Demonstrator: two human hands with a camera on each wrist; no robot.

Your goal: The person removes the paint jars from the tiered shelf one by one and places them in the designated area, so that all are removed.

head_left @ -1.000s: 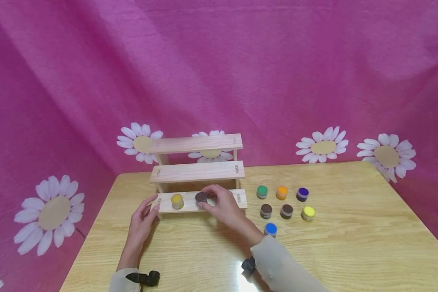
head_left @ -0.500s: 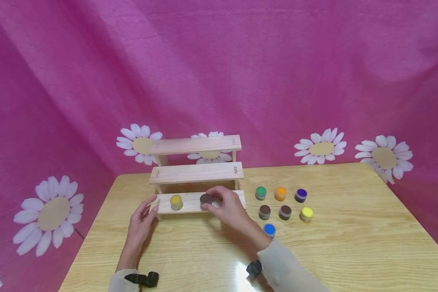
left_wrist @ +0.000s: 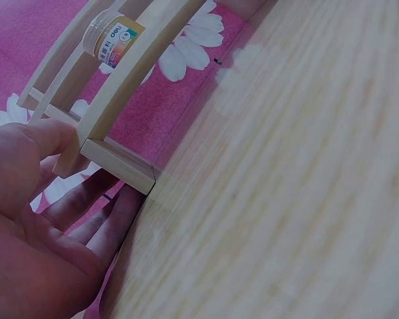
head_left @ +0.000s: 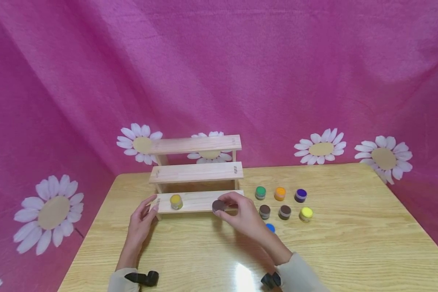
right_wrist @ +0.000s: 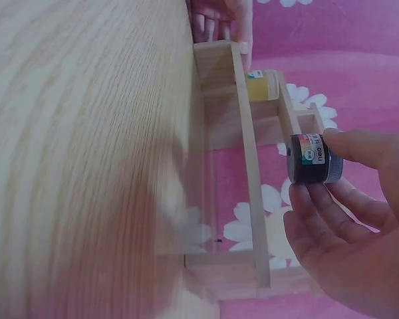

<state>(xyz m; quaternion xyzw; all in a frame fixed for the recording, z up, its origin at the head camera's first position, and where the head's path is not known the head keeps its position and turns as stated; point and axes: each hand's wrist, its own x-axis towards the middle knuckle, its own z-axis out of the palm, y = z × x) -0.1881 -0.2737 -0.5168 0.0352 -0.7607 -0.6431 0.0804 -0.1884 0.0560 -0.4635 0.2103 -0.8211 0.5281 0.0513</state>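
Note:
In the head view my right hand [head_left: 242,215] pinches a dark paint jar [head_left: 218,206] between thumb and fingers, over the right part of the lowest step. The right wrist view shows this labelled jar [right_wrist: 312,159] held apart from the plank. My left hand [head_left: 140,223] holds the left end of the three-step wooden display stand [head_left: 197,172]. In the left wrist view its thumb lies at the plank's end, and its fingers [left_wrist: 86,212] reach beside the leg. A dark-yellow paint jar [head_left: 176,202] stands on the lowest step, toward the left.
Right of the stand, more paint jars are on the wooden table [head_left: 350,227]: green [head_left: 260,192], orange [head_left: 280,193], purple [head_left: 301,195], two dark [head_left: 264,211], bright yellow [head_left: 306,214] and a blue one [head_left: 270,228] partly behind my right arm. A pink flowered cloth [head_left: 219,73] hangs behind.
My right hand has moved the dark jar rightward along the lowest step and raised it off the plank. My left hand stays at the stand's left end.

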